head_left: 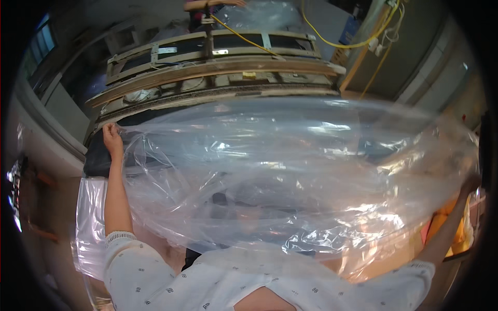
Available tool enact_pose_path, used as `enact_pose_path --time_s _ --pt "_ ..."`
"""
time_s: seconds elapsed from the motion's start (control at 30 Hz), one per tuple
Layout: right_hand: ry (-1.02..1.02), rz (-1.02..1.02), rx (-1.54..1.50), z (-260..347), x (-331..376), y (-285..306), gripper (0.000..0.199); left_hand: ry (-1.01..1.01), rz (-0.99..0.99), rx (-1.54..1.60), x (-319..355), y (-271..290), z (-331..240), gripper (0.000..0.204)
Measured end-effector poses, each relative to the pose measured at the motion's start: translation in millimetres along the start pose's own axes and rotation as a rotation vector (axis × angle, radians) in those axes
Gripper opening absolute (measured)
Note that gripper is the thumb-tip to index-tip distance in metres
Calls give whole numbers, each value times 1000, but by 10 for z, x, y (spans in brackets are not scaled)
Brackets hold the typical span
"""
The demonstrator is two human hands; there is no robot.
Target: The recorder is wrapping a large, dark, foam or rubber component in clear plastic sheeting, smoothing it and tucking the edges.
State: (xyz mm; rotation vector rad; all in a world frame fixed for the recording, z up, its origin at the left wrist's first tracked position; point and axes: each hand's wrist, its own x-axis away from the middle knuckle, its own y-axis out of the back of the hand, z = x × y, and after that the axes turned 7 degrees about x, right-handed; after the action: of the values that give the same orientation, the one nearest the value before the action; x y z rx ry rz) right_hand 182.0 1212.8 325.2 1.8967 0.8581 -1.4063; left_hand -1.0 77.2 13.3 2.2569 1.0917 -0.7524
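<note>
A large sheet of clear plastic film [249, 171] spreads wide between my two outstretched arms, creased and shiny. My left hand [112, 139] is closed on its left edge, above the dark surface of the workbench [97, 158]. Far to the right, my right hand [470, 184] is at the film's other end, its fingers closed there but dim and partly behind the plastic. The film covers most of the bench and hangs toward my body.
Wooden rails [218, 68] run along the bench's far side, with a slatted frame [135, 59] behind. A yellow hose [358, 45] hangs at the back right. Another person's arm [205, 5] shows at the far end. More folded film [92, 223] hangs at the left; an orange item [447, 233] lies right.
</note>
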Motion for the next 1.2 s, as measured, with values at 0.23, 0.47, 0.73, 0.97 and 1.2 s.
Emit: enact_pose_path --time_s 0.23,0.47,0.73,0.97,1.2 --pt "250 62 -725 3922 644 536 34 -18 -150 -653 -407 1712 1175 20" --pt "60 833 -1028 4668 1522 44 37 -37 38 -902 -411 2341 1489 20" --pt "74 552 -1013 5074 1108 306 37 12 9 -878 -384 2128 1530 24" --pt "525 586 -1109 5119 718 512 45 -71 34 -987 -396 2214 1511 26" --pt "433 262 -832 5107 1371 679 37 -49 20 -995 -423 2068 1396 28"
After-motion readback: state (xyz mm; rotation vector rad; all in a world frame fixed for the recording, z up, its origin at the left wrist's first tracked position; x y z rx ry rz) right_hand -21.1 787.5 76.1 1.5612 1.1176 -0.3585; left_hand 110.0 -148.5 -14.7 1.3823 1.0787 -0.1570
